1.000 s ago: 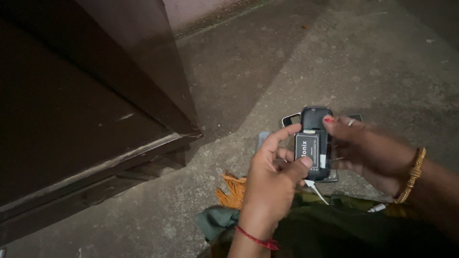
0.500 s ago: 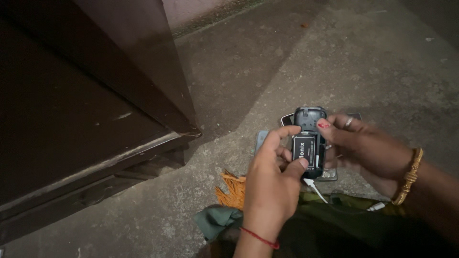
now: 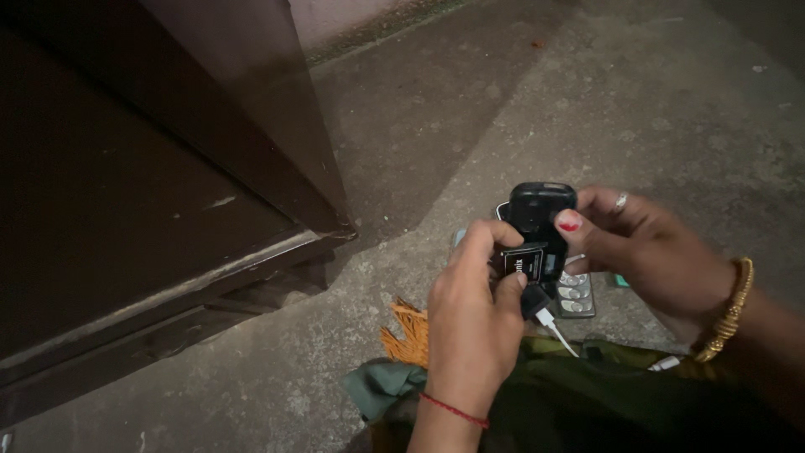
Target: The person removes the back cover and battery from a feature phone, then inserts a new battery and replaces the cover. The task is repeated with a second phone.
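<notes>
Above a grey concrete floor (image 3: 503, 101), a person's two hands hold a small dark phone (image 3: 541, 220) with its back cover off. The right hand (image 3: 641, 252), with a red-painted thumbnail, a ring and a gold bangle (image 3: 731, 312), grips the phone's right edge, thumb pressed on its back. The left hand (image 3: 474, 323), with a red thread at the wrist, pinches a black battery (image 3: 521, 262) between thumb and forefinger; the battery sits tilted at the phone's open back, and whether it is seated or lifted cannot be told. A white cable (image 3: 555, 330) plugs into the phone's lower end, partly hidden behind the left thumb. On the floor just under the phone lies a flat piece with grey keys (image 3: 576, 295), mostly covered by the hands. More flat pieces show only as slivers beside them, too hidden to make out. Dark green cloth (image 3: 587, 394) with an orange fringe (image 3: 404, 335) fills the bottom edge, cut off. A dark brown wooden cabinet (image 3: 151, 210) stands at left, only partly in view.
</notes>
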